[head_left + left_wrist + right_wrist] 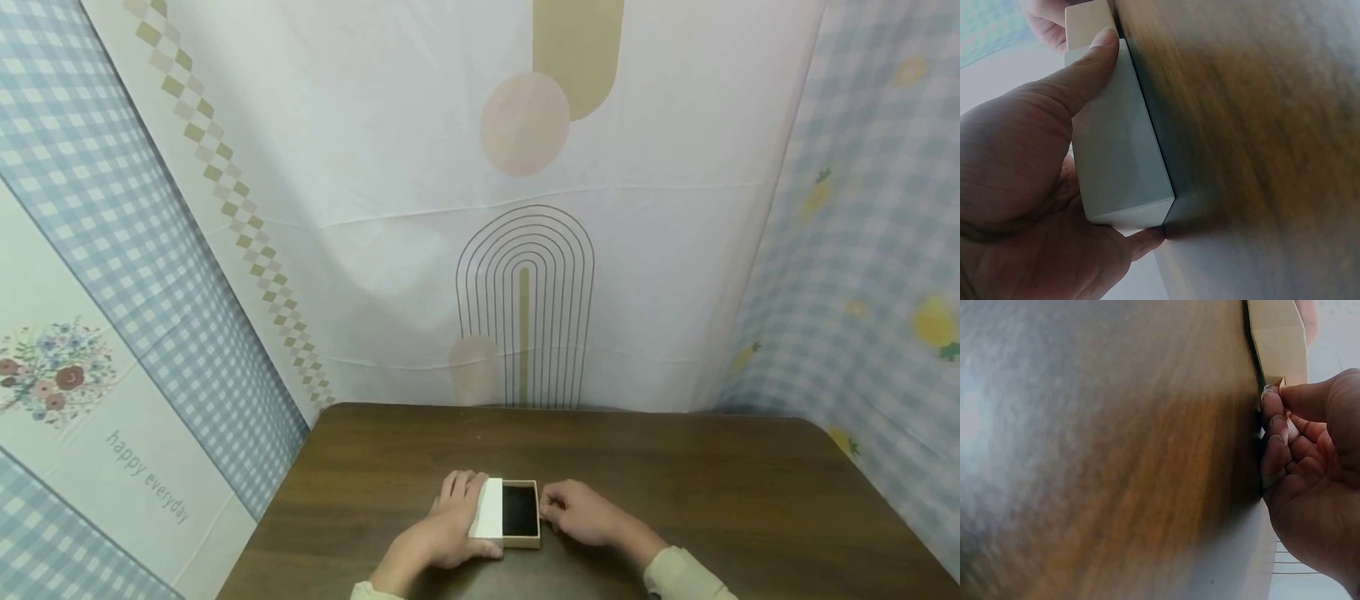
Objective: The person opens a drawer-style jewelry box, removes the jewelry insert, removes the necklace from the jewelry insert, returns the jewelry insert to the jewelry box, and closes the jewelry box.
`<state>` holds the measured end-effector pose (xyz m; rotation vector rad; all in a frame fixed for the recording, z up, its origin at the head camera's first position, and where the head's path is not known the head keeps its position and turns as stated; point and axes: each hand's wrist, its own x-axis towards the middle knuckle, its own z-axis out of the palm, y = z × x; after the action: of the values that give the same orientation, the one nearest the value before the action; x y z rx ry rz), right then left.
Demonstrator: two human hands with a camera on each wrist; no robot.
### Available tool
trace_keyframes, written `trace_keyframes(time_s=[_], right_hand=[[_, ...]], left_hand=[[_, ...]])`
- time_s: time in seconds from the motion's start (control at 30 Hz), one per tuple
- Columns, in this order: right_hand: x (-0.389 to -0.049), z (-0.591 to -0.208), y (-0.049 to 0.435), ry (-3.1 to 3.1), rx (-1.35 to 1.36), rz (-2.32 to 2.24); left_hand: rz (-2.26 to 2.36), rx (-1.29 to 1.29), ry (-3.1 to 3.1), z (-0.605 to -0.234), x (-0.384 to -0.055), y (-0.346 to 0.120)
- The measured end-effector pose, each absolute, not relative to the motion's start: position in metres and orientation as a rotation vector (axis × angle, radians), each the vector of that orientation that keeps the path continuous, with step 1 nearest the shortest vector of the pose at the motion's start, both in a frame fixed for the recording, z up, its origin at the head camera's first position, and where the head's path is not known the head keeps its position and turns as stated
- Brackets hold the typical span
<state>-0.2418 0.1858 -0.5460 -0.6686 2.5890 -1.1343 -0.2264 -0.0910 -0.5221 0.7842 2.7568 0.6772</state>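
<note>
A drawer-style box lies on the table in front of me, its white sleeve [491, 510] on the left. Out of the sleeve's right end sticks a tan cardboard drawer [522, 542] with a black inside [519, 510]. My left hand [450, 523] grips the sleeve, thumb along the near side and fingers over the far side. At the drawer's right end, my right hand [581, 512] pinches with thumb and curled forefinger. In the right wrist view a small edge of something tan, perhaps a pull tab [1283, 382], shows at the fingertips, mostly hidden.
The box rests on a dark brown wooden table [675, 467] with rounded far corners. Behind it hangs a white patterned cloth [390, 292]. Blue checked cloths hang at the left [172, 217] and right [847, 250].
</note>
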Motion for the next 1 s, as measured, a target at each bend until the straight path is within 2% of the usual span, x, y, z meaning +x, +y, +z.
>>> trace_keyframes(time_s=[0.57, 1.0], right_hand=[[-0.225, -0.520, 0.166, 2.880, -0.511, -1.227], [-0.216, -0.505, 0.148, 3.081, -0.819, -0.655]], left_hand=[[0.644, 0.742, 2.767, -0.523, -0.227, -0.090], [0.636, 0.723, 2.732, -0.522, -0.227, -0.090]])
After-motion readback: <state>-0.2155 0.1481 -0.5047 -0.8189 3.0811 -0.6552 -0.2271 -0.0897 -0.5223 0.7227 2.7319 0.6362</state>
